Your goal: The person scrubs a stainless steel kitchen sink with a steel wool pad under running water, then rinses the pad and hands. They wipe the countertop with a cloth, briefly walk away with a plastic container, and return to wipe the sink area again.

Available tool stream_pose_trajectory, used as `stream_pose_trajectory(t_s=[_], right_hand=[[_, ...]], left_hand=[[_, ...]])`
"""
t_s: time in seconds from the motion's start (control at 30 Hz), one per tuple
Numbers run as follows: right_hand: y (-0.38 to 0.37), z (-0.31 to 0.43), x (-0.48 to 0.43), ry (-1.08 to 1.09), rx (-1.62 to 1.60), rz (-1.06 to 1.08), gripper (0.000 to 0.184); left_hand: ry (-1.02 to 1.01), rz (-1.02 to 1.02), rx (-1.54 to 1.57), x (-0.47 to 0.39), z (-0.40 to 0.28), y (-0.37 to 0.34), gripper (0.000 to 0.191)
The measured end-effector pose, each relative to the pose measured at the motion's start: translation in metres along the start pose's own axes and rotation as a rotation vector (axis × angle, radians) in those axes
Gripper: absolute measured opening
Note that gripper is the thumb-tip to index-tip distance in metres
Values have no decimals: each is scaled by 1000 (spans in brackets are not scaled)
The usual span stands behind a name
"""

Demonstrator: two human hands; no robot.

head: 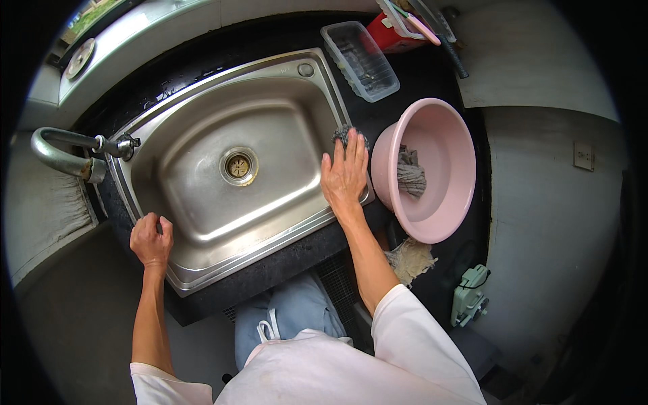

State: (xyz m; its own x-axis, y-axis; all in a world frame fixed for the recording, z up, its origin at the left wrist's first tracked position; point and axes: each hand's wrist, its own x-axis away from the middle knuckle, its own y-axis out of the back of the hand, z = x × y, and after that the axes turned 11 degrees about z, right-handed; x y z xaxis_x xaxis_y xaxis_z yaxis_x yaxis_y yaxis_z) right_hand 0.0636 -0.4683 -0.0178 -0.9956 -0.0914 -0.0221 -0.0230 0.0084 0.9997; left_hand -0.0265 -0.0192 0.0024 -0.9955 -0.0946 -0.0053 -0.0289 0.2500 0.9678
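Note:
A stainless steel sink (276, 144) is set in the black counter before me, its basin holding no water and its round drain strainer (239, 166) showing. My right hand (345, 174) lies over the right rim with fingers stretched out. Under those fingers a grey wire scourer (340, 133) is pressed against the rim and partly covered. My left hand (151, 240) is curled into a fist at the sink's left rim, and nothing shows in it. Right of my right hand stands a tilted pink plastic basin (450, 152) with a wet grey cloth (411, 177) inside.
A curved metal faucet (63, 152) rises at the left. Behind the basin are a clear plastic tray (362, 66) and a red container (385, 33) holding utensils. A ragged beige cloth (412, 260) lies on the counter below the basin. A pale green device (470, 296) stands farther right.

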Motion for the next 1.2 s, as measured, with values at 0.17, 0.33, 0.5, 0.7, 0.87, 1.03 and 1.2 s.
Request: stream_pose_trajectory(t_s=[0.17, 0.33, 0.5, 0.7, 0.87, 1.03, 1.2], right_hand=[[37, 10, 13, -22, 5, 138, 52], [8, 15, -81, 164, -12, -52, 49], [-11, -9, -55, 205, 24, -64, 45], [37, -14, 66, 32, -41, 153, 50], [56, 48, 107, -69, -270, 270, 55], [62, 59, 100, 287, -363, 479, 49], [71, 23, 46, 214, -121, 518, 57]], left_hand=[[0, -18, 40, 3, 3, -1, 20], [20, -4, 40, 3, 5, -4, 21], [4, -25, 47, 2, 5, -4, 21], [19, -41, 104, 2, 5, -1, 21], [16, -41, 86, 3, 5, 0, 21], [24, -15, 76, 2, 5, 0, 21], [-11, -44, 78, 1, 6, -2, 22]])
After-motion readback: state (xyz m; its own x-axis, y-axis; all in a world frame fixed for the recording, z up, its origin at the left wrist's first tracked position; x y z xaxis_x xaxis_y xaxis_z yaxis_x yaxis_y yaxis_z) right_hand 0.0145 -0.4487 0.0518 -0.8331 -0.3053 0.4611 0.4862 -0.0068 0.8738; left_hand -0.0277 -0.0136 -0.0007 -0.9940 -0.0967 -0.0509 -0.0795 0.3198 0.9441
